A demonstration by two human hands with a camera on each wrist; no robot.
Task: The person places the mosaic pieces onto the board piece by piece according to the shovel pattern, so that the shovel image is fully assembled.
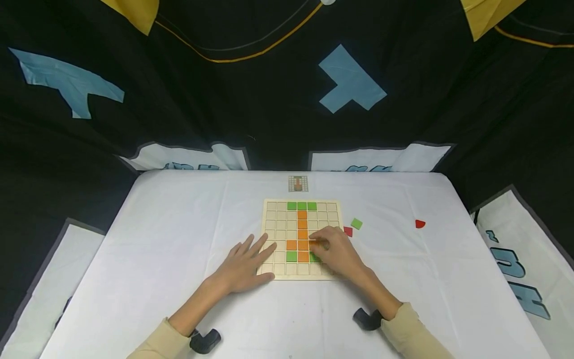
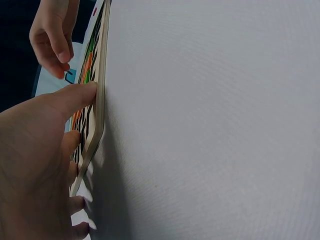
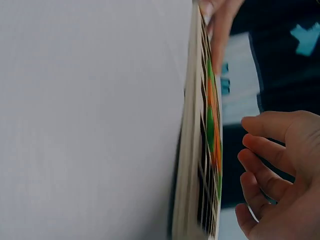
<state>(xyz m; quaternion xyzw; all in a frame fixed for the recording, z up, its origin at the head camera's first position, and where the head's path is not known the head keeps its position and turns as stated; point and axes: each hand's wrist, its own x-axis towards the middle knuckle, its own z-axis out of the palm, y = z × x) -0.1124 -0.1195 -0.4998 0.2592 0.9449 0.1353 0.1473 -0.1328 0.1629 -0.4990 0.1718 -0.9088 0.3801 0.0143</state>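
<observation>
A wooden grid board (image 1: pixel 280 269) lies on the white table, with square tiles in some cells. Green tiles (image 1: pixel 302 206) line the top row, orange tiles (image 1: pixel 302 224) run down the middle, and a green tile (image 1: pixel 291 256) sits low on the left. My left hand (image 1: pixel 243 268) rests spread on the board's left side, its thumb (image 2: pixel 82 97) touching the near edge. Over the lower right cells hovers my right hand (image 1: pixel 338 252), fingers loosely bent, partly covering an orange and a green tile. In the right wrist view these fingers (image 3: pixel 265 175) hold nothing visible.
Right of the board lie a loose green tile (image 1: pixel 357 223), a red tile (image 1: pixel 348 231) and, farther off, a red rounded piece (image 1: pixel 420 224). A small pattern card (image 1: pixel 298 183) lies beyond the board. Black devices (image 1: pixel 205 341) show by both wrists.
</observation>
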